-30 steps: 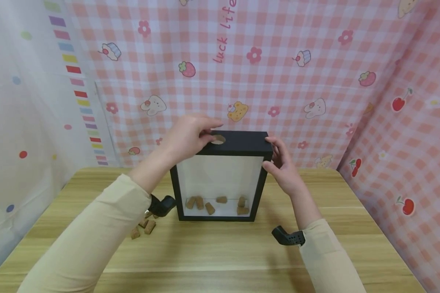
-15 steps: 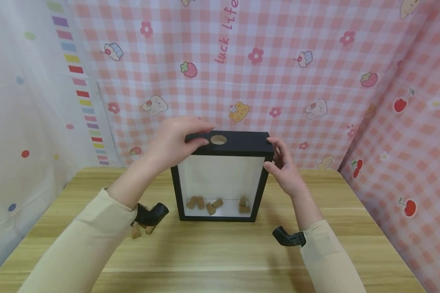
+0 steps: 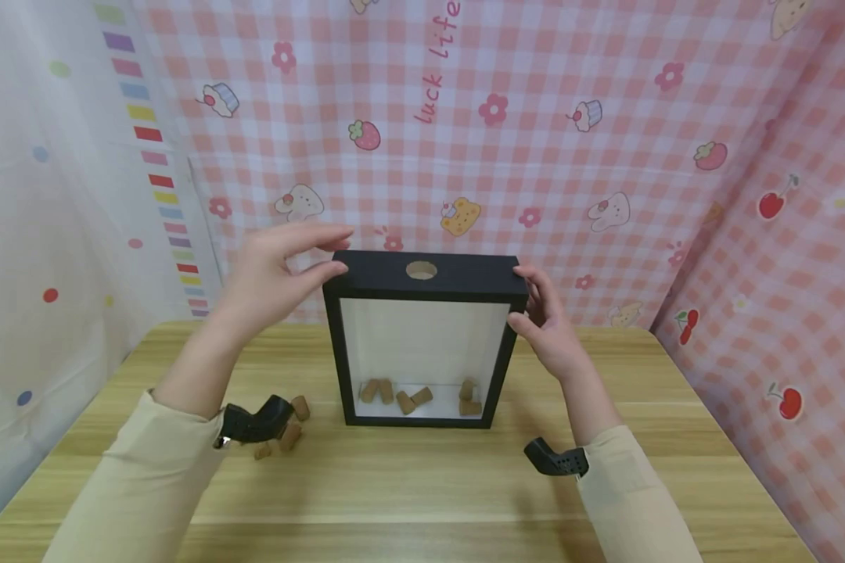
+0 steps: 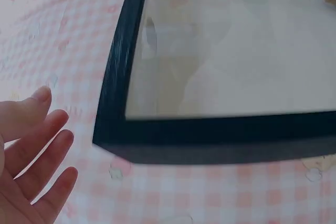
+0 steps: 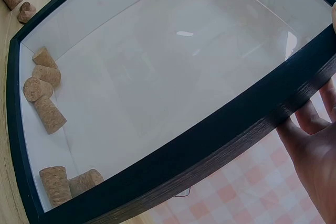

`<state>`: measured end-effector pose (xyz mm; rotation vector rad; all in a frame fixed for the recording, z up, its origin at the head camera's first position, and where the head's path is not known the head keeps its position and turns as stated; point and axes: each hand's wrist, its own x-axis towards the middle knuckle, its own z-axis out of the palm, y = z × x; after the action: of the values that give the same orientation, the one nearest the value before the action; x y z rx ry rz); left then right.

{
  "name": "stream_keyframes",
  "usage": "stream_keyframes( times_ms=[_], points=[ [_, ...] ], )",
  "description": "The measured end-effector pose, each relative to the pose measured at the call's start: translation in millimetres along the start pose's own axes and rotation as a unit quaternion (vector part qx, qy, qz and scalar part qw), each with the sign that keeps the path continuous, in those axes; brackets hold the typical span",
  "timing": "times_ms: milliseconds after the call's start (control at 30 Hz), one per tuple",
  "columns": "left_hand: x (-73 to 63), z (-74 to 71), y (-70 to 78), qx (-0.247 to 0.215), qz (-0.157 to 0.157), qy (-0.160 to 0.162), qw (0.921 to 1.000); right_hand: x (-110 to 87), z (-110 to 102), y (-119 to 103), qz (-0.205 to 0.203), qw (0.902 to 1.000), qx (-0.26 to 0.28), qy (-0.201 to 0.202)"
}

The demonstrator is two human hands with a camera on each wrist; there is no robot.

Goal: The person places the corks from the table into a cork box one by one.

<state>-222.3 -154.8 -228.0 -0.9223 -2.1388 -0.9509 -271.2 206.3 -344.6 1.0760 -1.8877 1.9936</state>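
A black-framed shadow box (image 3: 429, 344) with a clear front stands upright on the table, a round hole (image 3: 421, 270) in its top. Several corks (image 5: 50, 114) lie on its floor inside. My right hand (image 3: 552, 336) grips the upper right corner, thumb at the front edge and fingers on the top and side. By the upper left corner, my left hand (image 3: 264, 277) holds nothing; its fingers are spread apart from the thumb. The left wrist view shows those fingers (image 4: 55, 182) beside the frame with a gap between.
Several loose corks (image 3: 292, 434) lie on the wooden table (image 3: 422, 500) left of the box, partly behind the left wrist's black camera mount (image 3: 257, 420). A pink checked curtain (image 3: 549, 172) hangs close behind the table.
My left hand has moved left from the hole to beyond the box's left corner. A cork inside has come to rest against another near the middle. The right hand has stayed.
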Motion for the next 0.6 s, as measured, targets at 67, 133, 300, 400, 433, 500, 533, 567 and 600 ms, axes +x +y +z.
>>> stream_keyframes(
  times_ms=[67, 133, 300, 400, 433, 500, 533, 567, 600],
  points=[
    [-6.4, -4.5, -4.1, -0.004, -0.017, 0.006, 0.9998, -0.1, 0.0, 0.0, -0.002, 1.0000, 0.001, 0.000],
    [-13.1, -8.7, -9.0, -0.007, -0.037, 0.010, 0.9992, -0.1, 0.0, 0.0, -0.004, 1.0000, 0.002, -0.002],
    [-32.4, -16.7, -21.9, 0.003, -0.122, -0.008, 0.9925, -0.5, -0.5, 0.0, -0.003, 1.0000, 0.001, -0.004],
    [-46.6, -19.8, -33.1, 0.009, -0.155, -0.018, 0.9877, -0.8, -0.7, 0.0, -0.002, 1.0000, 0.000, -0.003],
    [-51.7, -20.8, -37.3, 0.009, -0.160, -0.020, 0.9868, -0.8, -0.7, 0.0, -0.002, 1.0000, 0.000, -0.003],
    [-62.4, -23.0, -44.4, 0.005, -0.173, -0.027, 0.9845, -0.8, -0.8, 0.2, -0.002, 1.0000, 0.001, -0.004],
    [-67.7, -24.0, -47.6, 0.003, -0.181, -0.032, 0.9830, -0.7, -0.8, 0.3, -0.002, 1.0000, 0.001, -0.004],
    [-73.0, -25.1, -50.7, 0.001, -0.186, -0.037, 0.9819, -0.7, -0.9, 0.4, -0.003, 1.0000, 0.001, -0.004],
    [-78.4, -26.1, -53.7, -0.002, -0.194, -0.042, 0.9801, -0.7, -0.8, 0.4, -0.003, 1.0000, 0.001, -0.004]
  ],
)
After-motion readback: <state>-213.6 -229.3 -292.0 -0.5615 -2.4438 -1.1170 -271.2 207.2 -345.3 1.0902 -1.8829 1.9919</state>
